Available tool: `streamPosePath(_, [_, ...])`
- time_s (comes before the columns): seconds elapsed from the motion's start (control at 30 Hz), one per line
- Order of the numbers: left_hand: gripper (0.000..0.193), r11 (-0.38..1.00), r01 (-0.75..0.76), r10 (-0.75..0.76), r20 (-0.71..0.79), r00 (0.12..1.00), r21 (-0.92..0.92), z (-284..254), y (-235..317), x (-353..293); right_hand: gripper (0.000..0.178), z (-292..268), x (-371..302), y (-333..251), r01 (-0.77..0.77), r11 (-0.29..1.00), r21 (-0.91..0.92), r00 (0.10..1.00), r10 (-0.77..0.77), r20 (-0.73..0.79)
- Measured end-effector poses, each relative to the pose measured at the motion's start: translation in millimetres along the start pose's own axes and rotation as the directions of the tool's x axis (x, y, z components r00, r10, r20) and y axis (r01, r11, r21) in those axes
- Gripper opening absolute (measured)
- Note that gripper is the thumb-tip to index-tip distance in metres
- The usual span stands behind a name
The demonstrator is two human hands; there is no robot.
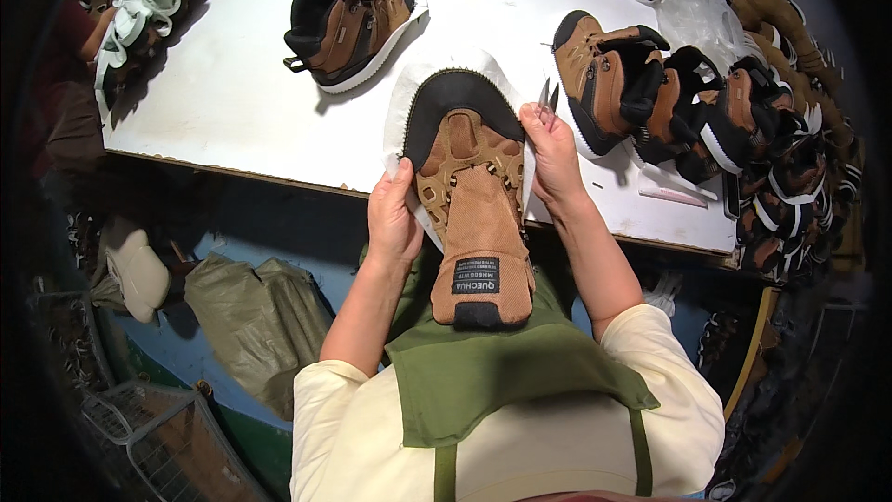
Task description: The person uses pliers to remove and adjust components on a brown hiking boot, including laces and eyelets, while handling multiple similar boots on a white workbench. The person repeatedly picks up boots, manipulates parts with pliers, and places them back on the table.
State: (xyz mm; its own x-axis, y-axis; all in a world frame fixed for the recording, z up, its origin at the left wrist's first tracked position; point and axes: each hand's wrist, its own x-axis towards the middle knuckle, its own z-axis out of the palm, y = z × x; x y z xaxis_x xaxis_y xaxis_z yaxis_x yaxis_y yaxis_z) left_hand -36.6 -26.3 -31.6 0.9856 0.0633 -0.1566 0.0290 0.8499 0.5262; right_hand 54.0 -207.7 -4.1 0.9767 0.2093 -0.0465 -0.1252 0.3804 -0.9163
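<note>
A brown boot upper (482,204) with a black toe and a white lining edge is held up in front of me, its toe pointing away and its tongue toward my apron. My left hand (394,214) pinches its left edge, thumb on top. My right hand (556,156) grips the right edge near the toe. Small pointed snips (549,95) stick out from that same right hand, blades up; their handle is hidden by the fingers. The fingers under the upper are mostly hidden.
On the white table (242,121) stands a finished-looking brown boot (348,23). To the right are more brown boots (609,74) and a pile of uppers (799,167). White-lined pieces (149,19) lie far left, near another person's arm (98,33). A covered bundle (260,325) sits below left.
</note>
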Motion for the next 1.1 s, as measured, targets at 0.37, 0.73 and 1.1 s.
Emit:
streamPosePath(0.37, [0.034,0.999,0.041,-0.043,-0.065,0.997,-0.034,-4,-2,0,0.018,3,-3,7,-0.121,0.991,0.056,0.987,0.126,-0.102])
streamPosePath(0.73, [0.032,0.945,0.043,-0.015,-0.088,0.996,0.323,4,9,-4,0.025,0,-3,7,-0.127,0.943,-0.306,0.984,0.082,-0.156])
streamPosePath(1.1, [0.098,0.624,-0.138,0.190,0.023,0.982,0.769,31,41,23,0.021,-4,0,16,-0.122,0.941,-0.314,0.988,0.085,-0.129])
